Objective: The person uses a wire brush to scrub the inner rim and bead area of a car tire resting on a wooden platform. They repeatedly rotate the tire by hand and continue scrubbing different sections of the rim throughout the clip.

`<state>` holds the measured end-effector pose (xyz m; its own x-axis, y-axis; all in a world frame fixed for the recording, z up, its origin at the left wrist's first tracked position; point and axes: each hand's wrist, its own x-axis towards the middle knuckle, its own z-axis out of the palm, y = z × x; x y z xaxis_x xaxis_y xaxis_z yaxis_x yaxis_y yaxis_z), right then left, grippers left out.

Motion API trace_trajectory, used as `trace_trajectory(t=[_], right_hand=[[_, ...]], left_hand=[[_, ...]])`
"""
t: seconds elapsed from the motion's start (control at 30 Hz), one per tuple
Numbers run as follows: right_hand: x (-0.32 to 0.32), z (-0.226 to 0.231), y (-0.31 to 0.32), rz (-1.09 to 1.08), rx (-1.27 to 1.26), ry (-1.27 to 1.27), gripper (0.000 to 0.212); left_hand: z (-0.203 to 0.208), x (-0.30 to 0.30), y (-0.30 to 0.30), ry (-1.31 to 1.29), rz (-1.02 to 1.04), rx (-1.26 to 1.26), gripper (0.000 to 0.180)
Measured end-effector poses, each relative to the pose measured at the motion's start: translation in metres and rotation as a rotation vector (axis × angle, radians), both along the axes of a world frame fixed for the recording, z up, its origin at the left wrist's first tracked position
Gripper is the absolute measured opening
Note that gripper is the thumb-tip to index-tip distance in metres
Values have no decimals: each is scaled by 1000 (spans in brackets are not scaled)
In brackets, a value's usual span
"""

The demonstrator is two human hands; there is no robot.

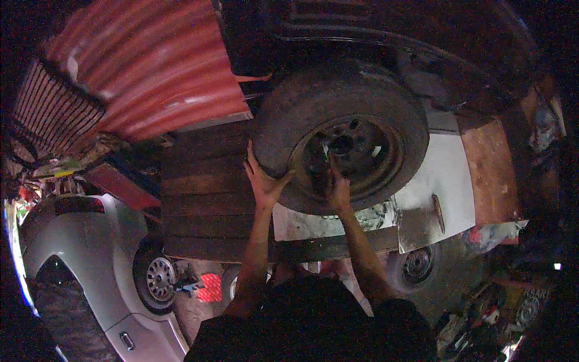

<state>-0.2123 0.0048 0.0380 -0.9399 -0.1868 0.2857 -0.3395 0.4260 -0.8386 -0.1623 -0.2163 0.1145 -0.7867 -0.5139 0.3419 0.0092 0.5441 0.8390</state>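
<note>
Tyre point(386, 99) is made of matt rubber, rim point(362, 145) of dull metal, planks point(205, 187) of wood; corrugated sheet point(157, 54) is finished glossy.

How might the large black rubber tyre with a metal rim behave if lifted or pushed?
The large black rubber tyre looks heavy, given its bulk and dark metal rim. Its round outline suggests it could roll if free; whether it is bolted on is unclear. The dull rubber beside the spread bare left hand is probably grippy, not slippery.

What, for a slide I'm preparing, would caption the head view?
Left hand spread at a dark tyre, right hand at its wheel rim.
</note>
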Motion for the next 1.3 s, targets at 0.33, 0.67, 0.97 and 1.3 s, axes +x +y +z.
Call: trace_trajectory(t=[0.33, 0.67, 0.97, 1.3], right_hand=[[-25, -17, 10, 16, 243, 86, 55], [-39, 29, 29, 79, 527, -28, 55], [-60, 40, 21, 34, 534, 109, 54], [-81, 20, 33, 60, 801, 206, 57]], left_hand=[[-5, 2, 3, 46, -34, -19, 140], [-3, 2, -2, 50, -17, -1, 139], [-8, -1, 1, 68, -1, -16, 138], [-11, -4, 2, 72, 28, -31, 138]])
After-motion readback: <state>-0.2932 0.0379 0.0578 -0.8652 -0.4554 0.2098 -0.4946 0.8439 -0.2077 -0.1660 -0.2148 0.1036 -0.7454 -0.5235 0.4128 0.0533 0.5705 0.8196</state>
